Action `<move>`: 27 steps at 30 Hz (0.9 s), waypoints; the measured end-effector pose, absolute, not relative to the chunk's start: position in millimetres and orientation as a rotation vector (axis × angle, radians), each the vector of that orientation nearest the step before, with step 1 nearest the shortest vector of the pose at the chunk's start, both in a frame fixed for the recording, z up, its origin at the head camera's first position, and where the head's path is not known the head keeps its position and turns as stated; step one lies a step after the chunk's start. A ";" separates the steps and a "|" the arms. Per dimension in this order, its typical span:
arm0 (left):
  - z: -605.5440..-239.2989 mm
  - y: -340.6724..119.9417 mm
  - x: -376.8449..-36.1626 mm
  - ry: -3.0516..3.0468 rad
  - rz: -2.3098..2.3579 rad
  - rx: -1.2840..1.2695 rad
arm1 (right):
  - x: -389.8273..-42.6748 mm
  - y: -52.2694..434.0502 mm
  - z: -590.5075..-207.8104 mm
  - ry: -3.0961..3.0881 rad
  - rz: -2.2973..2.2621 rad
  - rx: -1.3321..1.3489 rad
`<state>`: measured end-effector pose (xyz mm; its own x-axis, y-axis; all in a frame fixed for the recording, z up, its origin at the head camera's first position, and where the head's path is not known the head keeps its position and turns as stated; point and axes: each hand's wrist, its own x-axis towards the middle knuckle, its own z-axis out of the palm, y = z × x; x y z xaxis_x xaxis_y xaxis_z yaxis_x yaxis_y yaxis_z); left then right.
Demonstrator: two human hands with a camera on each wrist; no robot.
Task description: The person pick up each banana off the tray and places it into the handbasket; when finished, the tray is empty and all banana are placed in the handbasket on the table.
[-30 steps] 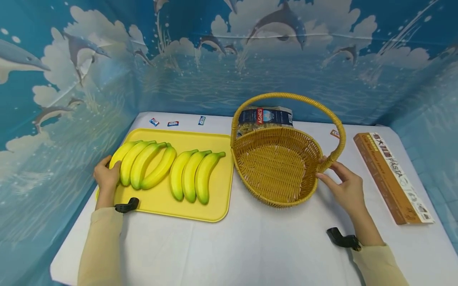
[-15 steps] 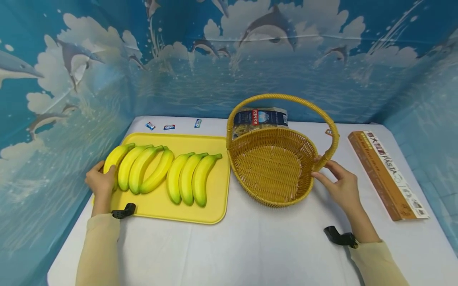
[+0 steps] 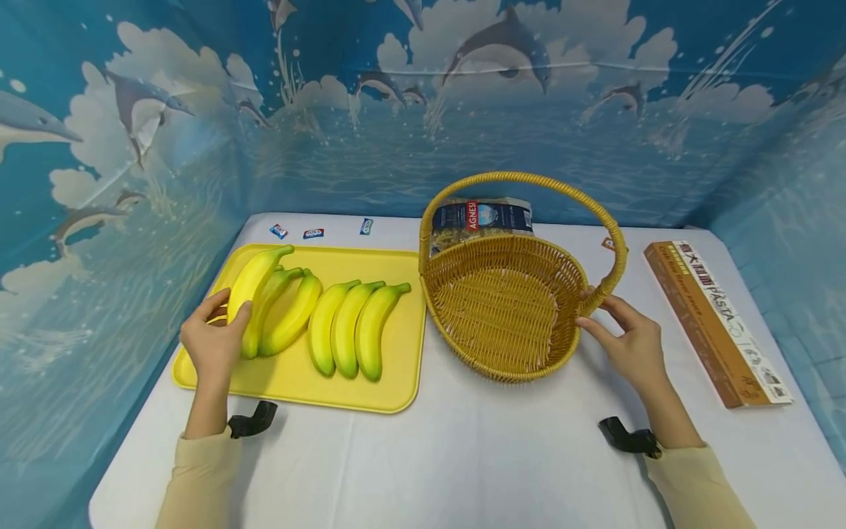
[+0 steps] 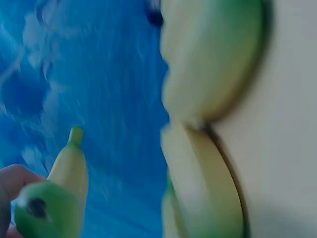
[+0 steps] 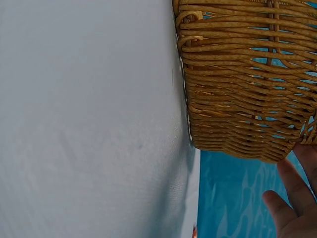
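Note:
In the head view my left hand (image 3: 214, 338) holds a yellow-green banana (image 3: 254, 281) between thumb and fingers, raised over the left part of the yellow tray (image 3: 405, 345). The left wrist view looks past the blunt end of this banana (image 4: 49, 210), with fingers (image 4: 17, 179) behind it. Several other bananas (image 3: 379, 334) lie side by side on the tray; the held one partly covers its neighbours. My right hand (image 3: 631, 342) grips the rim of a wicker basket (image 3: 502, 319) at the base of its tall handle. Nothing lies inside the basket.
Behind the basket stands an AGNESI pasta bag (image 3: 485, 214). A long brown-and-white pasta box (image 3: 717, 323) lies at the right. Small wrapped sweets (image 3: 313, 234) are scattered along the back of the white table (image 3: 436, 455). Dolphin-print curtains (image 3: 396, 147) hang around it.
My left hand has taken the leftmost banana, lifted it off the tray and carried it to the right over its neighbours. The right hand keeps its grip on the basket.

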<state>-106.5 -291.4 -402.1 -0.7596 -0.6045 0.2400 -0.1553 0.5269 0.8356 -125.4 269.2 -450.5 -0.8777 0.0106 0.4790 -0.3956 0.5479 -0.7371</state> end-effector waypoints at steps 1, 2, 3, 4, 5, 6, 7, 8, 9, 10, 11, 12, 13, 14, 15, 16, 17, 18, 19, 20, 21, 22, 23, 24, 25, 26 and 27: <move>-400.2 -280.8 -104.0 -2.245 -1.166 0.543 | -124.9 269.8 -450.2 -2.353 1.278 0.313; -398.4 -270.1 -101.6 -2.235 -1.180 0.468 | -124.8 270.5 -450.2 -2.353 1.275 0.310; -396.8 -259.6 -99.5 -2.225 -1.193 0.387 | -124.6 271.2 -450.1 -2.352 1.273 0.309; -394.9 -248.4 -97.2 -2.222 -1.210 0.315 | -124.4 271.8 -450.2 -2.351 1.273 0.308; -392.9 -237.2 -95.2 -2.221 -1.228 0.240 | -124.3 272.5 -450.2 -2.352 1.272 0.307; -390.8 -225.9 -93.7 -2.221 -1.248 0.163 | -124.1 273.2 -450.3 -2.353 1.272 0.306; -388.2 -214.2 -92.3 -2.228 -1.268 0.089 | -123.8 273.8 -450.3 -2.353 1.273 0.305; -385.9 -202.3 -91.5 -2.236 -1.284 0.016 | -123.6 274.6 -450.4 -2.358 1.269 0.299; -384.0 -190.6 -91.4 -2.248 -1.289 -0.056 | -123.3 275.2 -450.4 -2.360 1.269 0.295; -382.1 -178.8 -92.0 -2.260 -1.297 -0.122 | -122.8 275.8 -450.3 -2.361 1.269 0.292; -380.7 -167.4 -93.5 -2.273 -1.301 -0.183 | -122.6 276.3 -450.1 -2.364 1.265 0.287; -379.7 -156.1 -95.7 -2.290 -1.299 -0.238 | -122.3 276.8 -450.2 -2.365 1.263 0.283; -378.8 -145.2 -98.4 -2.309 -1.295 -0.286 | -122.1 277.2 -450.2 -2.365 1.264 0.281; -378.8 -134.8 -101.8 -2.327 -1.289 -0.325 | -122.1 277.4 -450.4 -2.366 1.263 0.280; -379.1 -124.9 -105.8 -2.343 -1.282 -0.357 | -122.1 277.4 -450.8 -2.366 1.265 0.280; -380.0 -115.6 -110.1 -2.359 -1.274 -0.381 | -122.3 277.0 -451.2 -2.365 1.269 0.282; -380.7 -106.5 -114.4 -2.380 -1.260 -0.394 | -122.3 276.4 -451.4 -2.366 1.276 0.280; -381.8 -98.2 -118.9 -2.399 -1.245 -0.407 | -122.6 275.7 -452.1 -2.369 1.282 0.279; -383.2 -90.0 -123.5 -2.412 -1.233 -0.414 | -122.8 274.9 -452.5 -2.368 1.289 0.282; -385.0 -82.6 -128.4 -2.428 -1.224 -0.414 | -123.0 273.9 -452.8 -2.369 1.293 0.281; -386.7 -75.6 -133.5 -2.440 -1.220 -0.414 | -123.3 273.0 -453.1 -2.369 1.298 0.281; -388.5 -69.0 -138.5 -2.456 -1.217 -0.410 | -123.5 272.3 -453.1 -2.369 1.302 0.282; -389.5 -62.7 -143.3 -2.474 -1.213 -0.405 | -123.6 271.9 -452.9 -2.371 1.301 0.282; -391.7 -57.0 -148.4 -2.488 -1.207 -0.401 | -123.9 271.6 -453.0 -2.368 1.302 0.286; -394.0 -51.5 -153.4 -2.500 -1.204 -0.398 | -124.0 271.3 -452.5 -2.364 1.302 0.292; -396.0 -46.8 -158.0 -2.515 -1.202 -0.396 | -124.2 271.1 -452.1 -2.364 1.302 0.293; -398.3 -42.2 -162.5 -2.526 -1.196 -0.399 | -124.2 271.1 -451.7 -2.362 1.301 0.297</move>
